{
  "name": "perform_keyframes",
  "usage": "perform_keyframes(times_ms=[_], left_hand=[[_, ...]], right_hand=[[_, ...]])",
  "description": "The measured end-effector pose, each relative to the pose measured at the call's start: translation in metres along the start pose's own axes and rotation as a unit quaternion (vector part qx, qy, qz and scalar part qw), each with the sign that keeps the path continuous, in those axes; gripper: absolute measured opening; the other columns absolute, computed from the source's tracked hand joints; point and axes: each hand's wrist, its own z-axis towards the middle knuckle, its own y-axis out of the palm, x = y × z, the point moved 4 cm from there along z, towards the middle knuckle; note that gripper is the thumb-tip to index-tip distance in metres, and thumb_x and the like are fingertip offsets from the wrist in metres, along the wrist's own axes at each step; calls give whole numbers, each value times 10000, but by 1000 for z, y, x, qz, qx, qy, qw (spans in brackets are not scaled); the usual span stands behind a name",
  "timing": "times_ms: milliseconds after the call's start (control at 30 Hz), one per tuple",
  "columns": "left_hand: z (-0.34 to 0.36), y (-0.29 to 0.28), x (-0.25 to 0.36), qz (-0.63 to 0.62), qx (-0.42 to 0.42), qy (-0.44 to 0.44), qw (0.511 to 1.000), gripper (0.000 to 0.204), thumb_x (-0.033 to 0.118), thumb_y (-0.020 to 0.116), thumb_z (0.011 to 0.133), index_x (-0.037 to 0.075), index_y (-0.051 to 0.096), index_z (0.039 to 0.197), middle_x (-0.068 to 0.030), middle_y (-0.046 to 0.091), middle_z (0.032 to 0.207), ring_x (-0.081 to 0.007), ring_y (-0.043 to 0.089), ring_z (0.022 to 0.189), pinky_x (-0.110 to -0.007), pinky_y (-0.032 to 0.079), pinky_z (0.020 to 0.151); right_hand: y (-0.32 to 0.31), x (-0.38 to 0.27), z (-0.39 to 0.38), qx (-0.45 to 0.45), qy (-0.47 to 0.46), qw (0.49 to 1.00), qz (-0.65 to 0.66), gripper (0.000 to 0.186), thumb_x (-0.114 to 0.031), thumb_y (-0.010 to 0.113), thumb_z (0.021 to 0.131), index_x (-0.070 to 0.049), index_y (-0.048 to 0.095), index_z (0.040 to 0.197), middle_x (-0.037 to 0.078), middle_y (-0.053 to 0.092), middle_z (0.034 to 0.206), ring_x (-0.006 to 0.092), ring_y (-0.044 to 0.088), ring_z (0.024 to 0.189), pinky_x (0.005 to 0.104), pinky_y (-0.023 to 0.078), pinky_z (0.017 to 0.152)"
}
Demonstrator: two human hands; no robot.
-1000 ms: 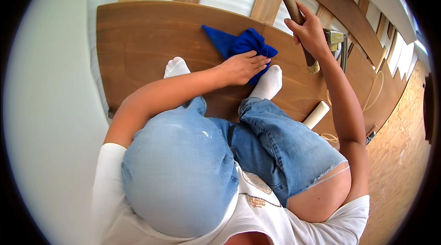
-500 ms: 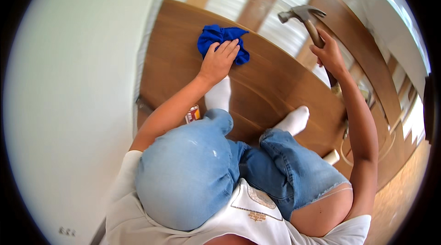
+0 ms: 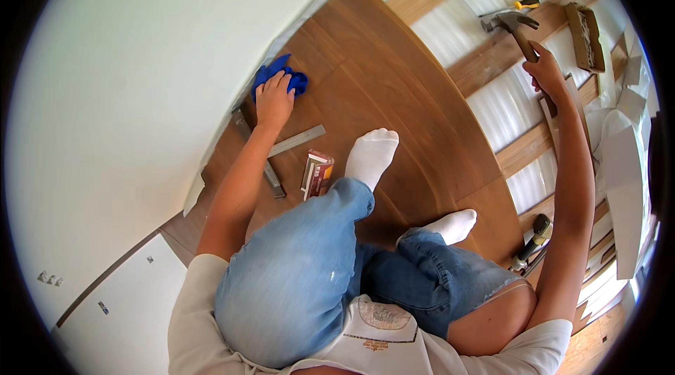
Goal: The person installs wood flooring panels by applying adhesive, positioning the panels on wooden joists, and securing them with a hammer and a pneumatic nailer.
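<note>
My left hand [image 3: 275, 97] presses a crumpled blue cloth [image 3: 297, 83] onto the brown wooden floorboards [image 3: 394, 86], close to the white wall. Its fingers curl over the cloth, hiding part of it. Off to the right, my right hand [image 3: 547, 76] grips a claw hammer [image 3: 512, 22] by its handle. The hammer's metal head points away from me, raised over the bare battens beyond the boards' edge.
Near my left forearm lie a metal square [image 3: 299, 140] and a small red box [image 3: 318, 174]. A screwdriver [image 3: 527, 3] and an open cardboard box [image 3: 585, 37] rest among wooden battens [image 3: 471, 65] and plastic sheeting. A dark-and-tan tool [image 3: 532, 243] lies lower right.
My left hand and the cloth have moved left, toward the wall. The view has turned, bringing the metal square, screwdriver and cardboard box into sight. The hammer stays in my right hand.
</note>
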Motion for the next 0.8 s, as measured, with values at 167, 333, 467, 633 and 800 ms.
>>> perform_keyframes(times_ms=[167,333,467,633,800], left_hand=[[5,-20,38,39,-2,-27,999,513,195,731,884,65,607,1365,-142,540,1480,-286,509,1358,-500,335,1132],[19,-33,124,-127,-3,144,981,615,217,704,906,6,510,1450,-175,435,1575,-328,401,1462,-495,282,1215],[8,-11,168,-147,-51,252,955,656,257,657,947,-5,444,1508,-171,352,1637,-326,324,1517,-480,246,1253],[-5,-11,173,-147,-59,251,955,681,272,645,958,-17,410,1528,-161,324,1655,-314,300,1531,-476,234,1261],[-12,-15,176,-127,-73,240,960,682,298,635,963,-19,414,1525,-162,331,1651,-308,304,1530,-468,231,1262]], right_hand=[[-5,10,12,-11,-13,1000,-18,671,-70,618,844,-46,483,1500,46,563,673,122,545,458,304,472,398],[33,-30,-7,-2,-47,996,-73,627,-121,649,875,-70,495,1481,134,667,794,174,606,512,335,514,451],[81,-58,-16,-42,-47,996,-59,616,-142,642,883,-53,491,1474,180,681,817,209,639,529,368,547,475],[99,-67,-19,-92,-66,991,-75,607,-137,631,870,-17,495,1449,199,699,857,222,647,532,369,552,469],[76,-65,-13,-82,-63,991,-89,551,-121,639,845,-4,548,1375,181,690,821,226,645,511,365,547,465]])
